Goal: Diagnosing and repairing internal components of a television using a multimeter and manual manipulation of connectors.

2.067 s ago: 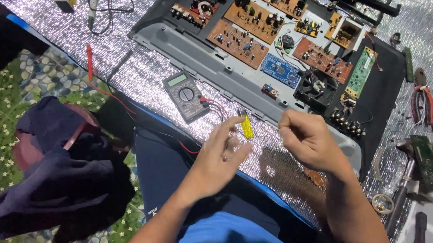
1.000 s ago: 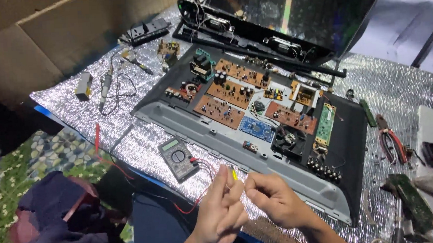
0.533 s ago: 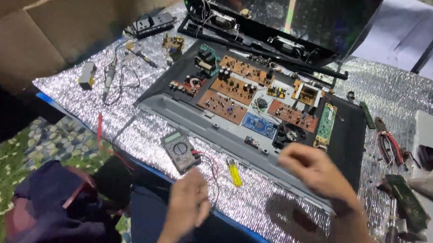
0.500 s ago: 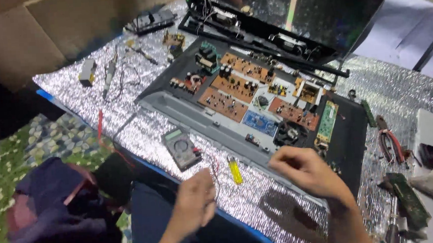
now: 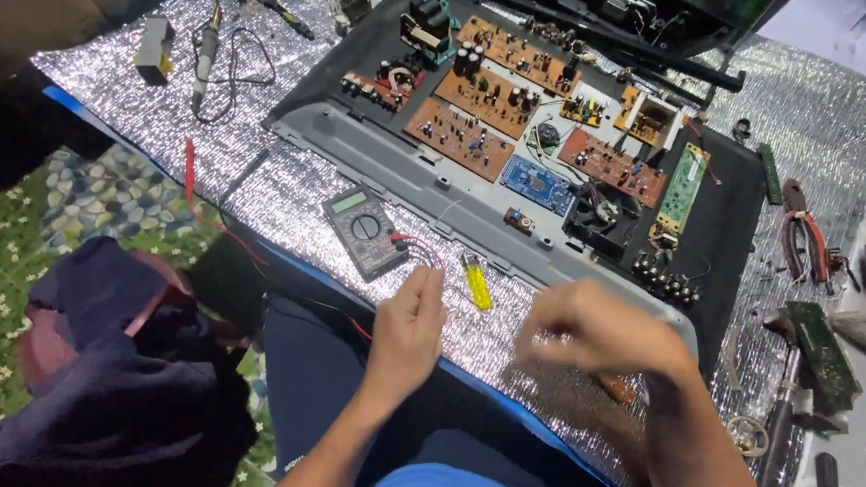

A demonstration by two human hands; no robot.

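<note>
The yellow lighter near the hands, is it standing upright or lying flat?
Lying flat. The lighter rests lengthwise on the silver mat, beside the left hand, with neither hand holding it.

The right hand (image 5: 599, 329) is motion-blurred, so its grip cannot be read. Beyond it, parts on the circuit boards (image 5: 504, 89) are too small to tell. The picture's bottom edge cuts off both forearms.
</note>
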